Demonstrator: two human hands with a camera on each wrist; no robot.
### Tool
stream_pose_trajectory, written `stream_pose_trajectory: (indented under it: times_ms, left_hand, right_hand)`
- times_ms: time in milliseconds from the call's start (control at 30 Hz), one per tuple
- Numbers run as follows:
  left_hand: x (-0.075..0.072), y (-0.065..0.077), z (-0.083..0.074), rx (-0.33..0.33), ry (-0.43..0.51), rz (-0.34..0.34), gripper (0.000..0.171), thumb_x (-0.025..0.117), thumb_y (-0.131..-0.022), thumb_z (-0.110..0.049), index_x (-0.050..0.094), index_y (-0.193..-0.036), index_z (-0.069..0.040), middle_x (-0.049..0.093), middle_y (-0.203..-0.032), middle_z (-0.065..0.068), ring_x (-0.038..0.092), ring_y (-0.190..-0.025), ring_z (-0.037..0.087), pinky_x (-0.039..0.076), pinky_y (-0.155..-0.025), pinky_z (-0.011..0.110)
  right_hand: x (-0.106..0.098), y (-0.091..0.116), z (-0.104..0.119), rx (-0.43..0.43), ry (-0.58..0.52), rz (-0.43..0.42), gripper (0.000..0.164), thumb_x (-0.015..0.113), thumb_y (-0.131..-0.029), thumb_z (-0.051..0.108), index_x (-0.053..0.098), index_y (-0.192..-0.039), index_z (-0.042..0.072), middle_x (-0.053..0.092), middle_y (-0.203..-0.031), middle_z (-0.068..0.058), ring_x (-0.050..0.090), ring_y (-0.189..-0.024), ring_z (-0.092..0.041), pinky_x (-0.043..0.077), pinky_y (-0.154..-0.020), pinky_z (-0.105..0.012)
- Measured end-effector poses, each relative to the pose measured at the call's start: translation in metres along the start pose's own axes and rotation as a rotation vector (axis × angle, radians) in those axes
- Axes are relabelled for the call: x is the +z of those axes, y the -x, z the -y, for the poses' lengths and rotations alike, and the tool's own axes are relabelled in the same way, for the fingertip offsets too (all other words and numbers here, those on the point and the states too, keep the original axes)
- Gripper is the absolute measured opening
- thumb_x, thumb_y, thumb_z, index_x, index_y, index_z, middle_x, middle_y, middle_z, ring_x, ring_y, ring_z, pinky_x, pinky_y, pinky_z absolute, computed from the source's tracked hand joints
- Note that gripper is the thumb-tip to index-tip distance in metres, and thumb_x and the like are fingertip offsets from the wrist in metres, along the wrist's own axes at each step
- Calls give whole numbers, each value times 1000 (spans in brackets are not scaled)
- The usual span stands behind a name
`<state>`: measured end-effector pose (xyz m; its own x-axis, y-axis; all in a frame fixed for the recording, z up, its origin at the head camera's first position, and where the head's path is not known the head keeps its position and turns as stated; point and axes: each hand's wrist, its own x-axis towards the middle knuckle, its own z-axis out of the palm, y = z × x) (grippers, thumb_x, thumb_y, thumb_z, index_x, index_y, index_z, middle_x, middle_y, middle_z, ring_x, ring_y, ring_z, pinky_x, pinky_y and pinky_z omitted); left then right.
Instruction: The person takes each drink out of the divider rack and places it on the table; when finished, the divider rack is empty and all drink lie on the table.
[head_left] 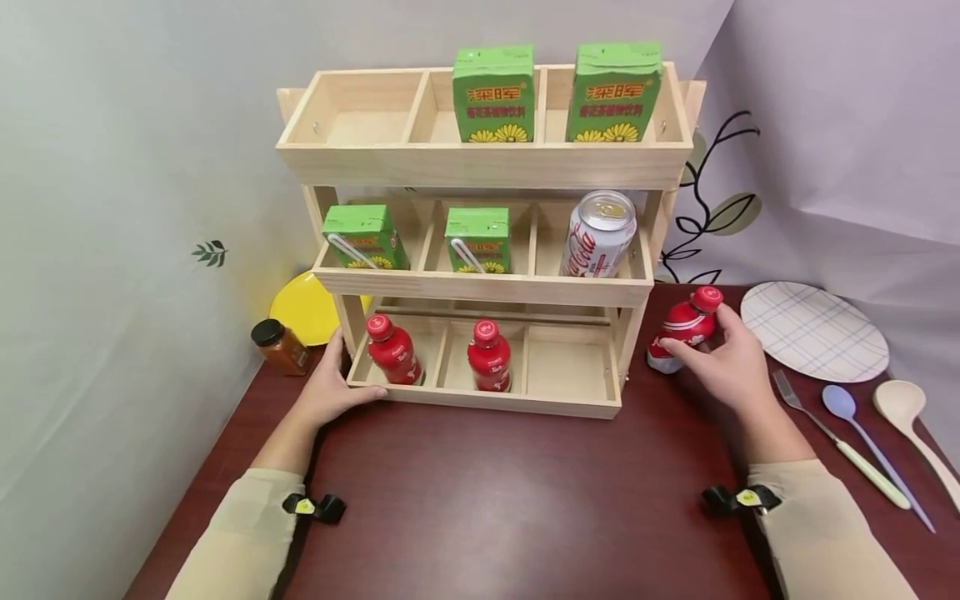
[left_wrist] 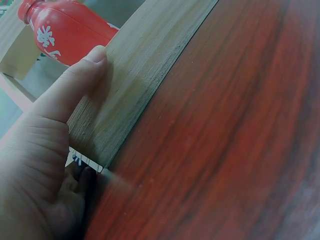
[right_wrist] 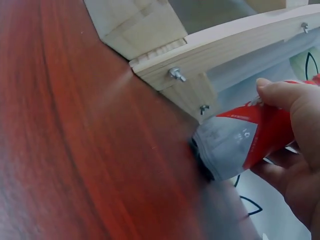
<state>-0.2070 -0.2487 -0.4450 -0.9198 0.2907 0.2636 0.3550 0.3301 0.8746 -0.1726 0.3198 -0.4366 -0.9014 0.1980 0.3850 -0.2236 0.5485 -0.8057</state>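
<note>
My right hand [head_left: 723, 358] grips a red bottle [head_left: 688, 323] with a red cap, just right of the wooden rack. In the right wrist view the bottle's pale base [right_wrist: 227, 145] is tilted close to the tabletop; whether it touches cannot be told. My left hand [head_left: 333, 385] holds the front left corner of the rack's bottom tier [head_left: 487, 402], its thumb along the front board. Two more red bottles stand in that tier, one in the left compartment [head_left: 395, 350] and one in the middle [head_left: 489, 357]. The bottom right compartment [head_left: 570, 367] holds nothing.
Green drink cartons stand in the middle tier [head_left: 480, 242] and top tier [head_left: 493, 96]; a Coca-Cola can [head_left: 600, 235] is at middle right. Left are a yellow plate [head_left: 300, 308] and a jar [head_left: 281, 346]. Right lie a checked plate [head_left: 813, 329], fork [head_left: 840, 442], spoon [head_left: 840, 402] and ladle [head_left: 900, 404].
</note>
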Motion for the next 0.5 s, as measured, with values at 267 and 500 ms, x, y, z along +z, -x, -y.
stream_pose_trajectory:
  times_ms: [267,500]
  left_hand:
    - [3,-1,0,7,9,4,113,90,-61,-2,22,-152,-11,39,-144,8,44,-125,19,41,-98,33]
    - [-1,1,-2,2,-25,2,113,90,-63,-3,21,-152,-9,39,-145,10,43,-125,21,40,-96,26]
  right_hand:
    - [10,3,-11,-16,125,-67,81,88,-71,22,46,-140,25,59,-119,-4,52,-95,-2,42,-82,-14]
    - [21,1,-9,-9,21,-50,93,86,-70,5,37,-146,26,52,-130,-8,50,-110,-3,42,-96,-22]
